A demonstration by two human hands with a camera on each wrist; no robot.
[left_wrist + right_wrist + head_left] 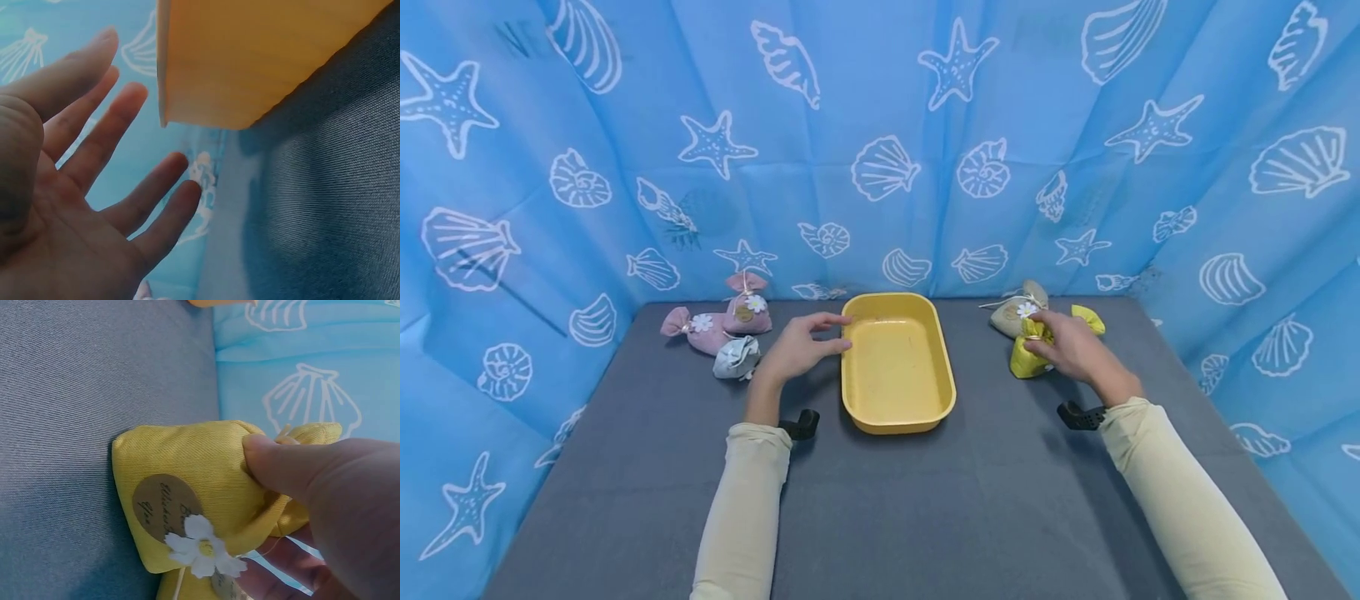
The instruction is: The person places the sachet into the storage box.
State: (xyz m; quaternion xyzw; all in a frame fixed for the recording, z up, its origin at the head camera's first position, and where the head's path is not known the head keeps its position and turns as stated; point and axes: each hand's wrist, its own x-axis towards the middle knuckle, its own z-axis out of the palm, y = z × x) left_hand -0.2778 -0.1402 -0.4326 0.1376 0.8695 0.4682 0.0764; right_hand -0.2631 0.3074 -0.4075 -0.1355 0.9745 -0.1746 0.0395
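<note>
A yellow cloth pouch [187,456] with a round paper label and a white flower is pinched near its tied neck by my right hand [1071,343]. Its base is close to the grey table, but whether it touches I cannot tell. Under my right hand, a second yellow pouch [1087,319] is partly hidden, and a beige pouch [1009,318] lies just behind. My left hand [801,346] holds nothing; its fingers are spread and slightly bent in the left wrist view. It hovers by the left rim of a yellow tray [946,367], which has nothing in it.
Left of my left hand sit two pink pouches [709,335] with white flowers and a pale grey-blue pouch [737,358]. A blue curtain [880,100] with shell and starfish prints stands behind the grey table [910,517] and along its sides.
</note>
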